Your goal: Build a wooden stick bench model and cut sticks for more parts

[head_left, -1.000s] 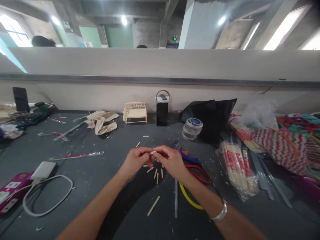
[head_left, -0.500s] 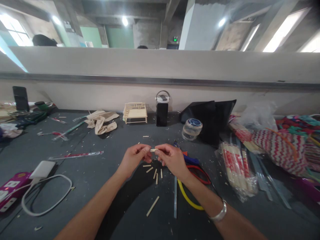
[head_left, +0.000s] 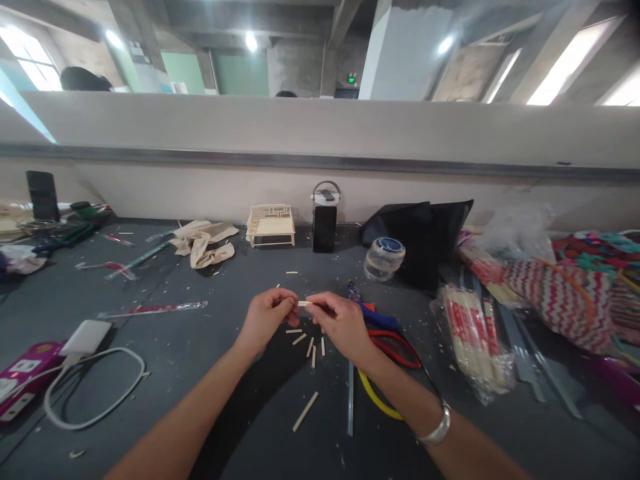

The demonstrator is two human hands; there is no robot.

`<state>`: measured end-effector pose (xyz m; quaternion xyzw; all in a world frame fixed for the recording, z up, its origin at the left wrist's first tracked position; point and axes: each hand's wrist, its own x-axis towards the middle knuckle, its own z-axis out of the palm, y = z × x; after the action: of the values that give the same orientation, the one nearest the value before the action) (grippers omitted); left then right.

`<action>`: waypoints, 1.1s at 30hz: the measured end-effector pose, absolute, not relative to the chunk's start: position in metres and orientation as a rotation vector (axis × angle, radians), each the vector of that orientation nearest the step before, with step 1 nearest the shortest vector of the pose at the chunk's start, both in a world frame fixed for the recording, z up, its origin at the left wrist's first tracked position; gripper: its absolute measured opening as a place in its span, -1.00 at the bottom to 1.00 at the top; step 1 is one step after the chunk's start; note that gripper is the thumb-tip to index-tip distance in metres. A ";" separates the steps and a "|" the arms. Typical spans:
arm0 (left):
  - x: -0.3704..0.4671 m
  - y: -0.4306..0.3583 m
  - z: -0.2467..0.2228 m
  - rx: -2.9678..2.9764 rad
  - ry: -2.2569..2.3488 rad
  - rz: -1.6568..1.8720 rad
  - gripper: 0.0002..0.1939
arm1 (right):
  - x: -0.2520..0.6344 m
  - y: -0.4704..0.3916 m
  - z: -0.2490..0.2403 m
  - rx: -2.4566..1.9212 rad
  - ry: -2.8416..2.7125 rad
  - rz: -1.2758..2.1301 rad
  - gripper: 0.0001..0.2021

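Between my two hands, above the dark table, is a short pale wooden stick. My left hand pinches its left end between thumb and fingers. The other end is gripped by the thumb and fingertips of my right hand, which has a silver bracelet at the wrist. Fingertips cover both ends of the stick. Just below the hands, several short wooden pieces lie fanned out on the table. A longer wooden stick rests nearer to me.
Behind stand a miniature wooden daybed, a phone and a jar. Pliers with blue handles and red and yellow-handled tools lie by my right hand. Bagged sticks are at right, a power strip at left.
My right hand has shifted slightly left, and its fingers now cover more of the stick. My left hand stays in nearly the same place. The pieces on the table have not moved.
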<state>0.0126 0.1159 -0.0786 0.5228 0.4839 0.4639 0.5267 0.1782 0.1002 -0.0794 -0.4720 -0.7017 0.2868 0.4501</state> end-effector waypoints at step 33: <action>0.019 0.105 -0.068 1.227 0.909 1.072 -0.77 | 0.179 0.108 -0.075 -1.142 -1.416 1.150 -0.71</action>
<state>0.0187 0.1050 -0.0685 0.5282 0.3914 0.4616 0.5956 0.1793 0.1080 -0.0752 -0.4669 -0.5791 0.4703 0.4749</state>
